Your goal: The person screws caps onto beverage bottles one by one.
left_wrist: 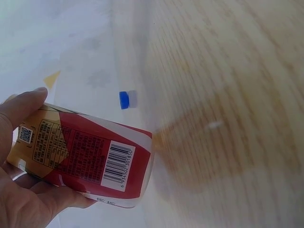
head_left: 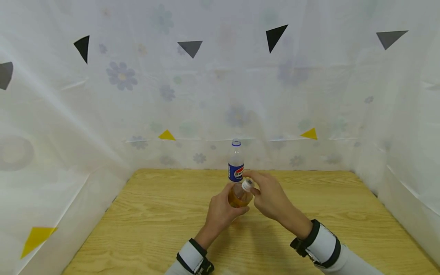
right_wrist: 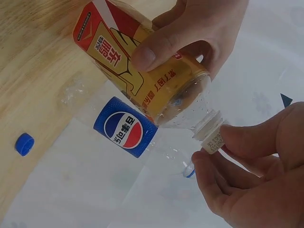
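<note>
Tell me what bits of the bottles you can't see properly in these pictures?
- Tea bottle, head view: its label is hidden by the left hand.
- Its cap, right wrist view: partly covered by the right hand's fingers, so whether it is loosened is unclear.
- Pepsi bottle, left wrist view: blurred, mostly behind the tea bottle.
- Table, left wrist view: blurred.

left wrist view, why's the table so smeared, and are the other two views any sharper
Left wrist view: the table is blurred and streaky, while the tea bottle label stays readable. Right wrist view: sharp on that bottle's cap and the cola bottle. Head view: evenly lit, edges bowed by the wide lens.
</note>
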### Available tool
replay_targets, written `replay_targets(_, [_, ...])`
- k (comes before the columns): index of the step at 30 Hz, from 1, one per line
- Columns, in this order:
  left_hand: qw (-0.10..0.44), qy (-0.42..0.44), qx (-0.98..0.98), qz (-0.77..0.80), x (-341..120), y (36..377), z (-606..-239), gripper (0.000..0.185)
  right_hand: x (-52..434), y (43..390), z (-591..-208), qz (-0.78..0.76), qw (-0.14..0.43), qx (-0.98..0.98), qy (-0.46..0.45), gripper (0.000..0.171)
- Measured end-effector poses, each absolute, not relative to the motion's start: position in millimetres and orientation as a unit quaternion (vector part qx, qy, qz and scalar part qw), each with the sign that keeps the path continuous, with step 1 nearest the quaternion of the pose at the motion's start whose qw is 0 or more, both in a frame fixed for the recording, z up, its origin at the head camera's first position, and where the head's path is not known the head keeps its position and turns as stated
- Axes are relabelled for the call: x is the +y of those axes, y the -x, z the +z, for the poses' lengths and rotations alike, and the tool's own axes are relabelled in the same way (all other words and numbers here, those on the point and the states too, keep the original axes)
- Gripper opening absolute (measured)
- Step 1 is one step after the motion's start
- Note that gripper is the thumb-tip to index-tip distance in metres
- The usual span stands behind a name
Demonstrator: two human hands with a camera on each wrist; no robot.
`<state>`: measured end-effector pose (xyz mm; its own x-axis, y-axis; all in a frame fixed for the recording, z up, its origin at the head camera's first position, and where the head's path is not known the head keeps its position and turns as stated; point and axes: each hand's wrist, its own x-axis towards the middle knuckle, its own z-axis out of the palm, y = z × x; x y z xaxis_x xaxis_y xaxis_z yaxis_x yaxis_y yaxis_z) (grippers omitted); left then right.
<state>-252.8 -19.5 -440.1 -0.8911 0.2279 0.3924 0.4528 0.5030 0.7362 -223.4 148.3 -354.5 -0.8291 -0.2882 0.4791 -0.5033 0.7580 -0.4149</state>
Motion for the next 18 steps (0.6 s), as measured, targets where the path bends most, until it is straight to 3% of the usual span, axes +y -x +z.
replay_targets(18, [0.117,0.191,-0.858,-0.462,-20.1,252.8,-440.4,0.072,147.5,227.3,-357.5,0.272,0.204,-0.923,-0.183,0.014])
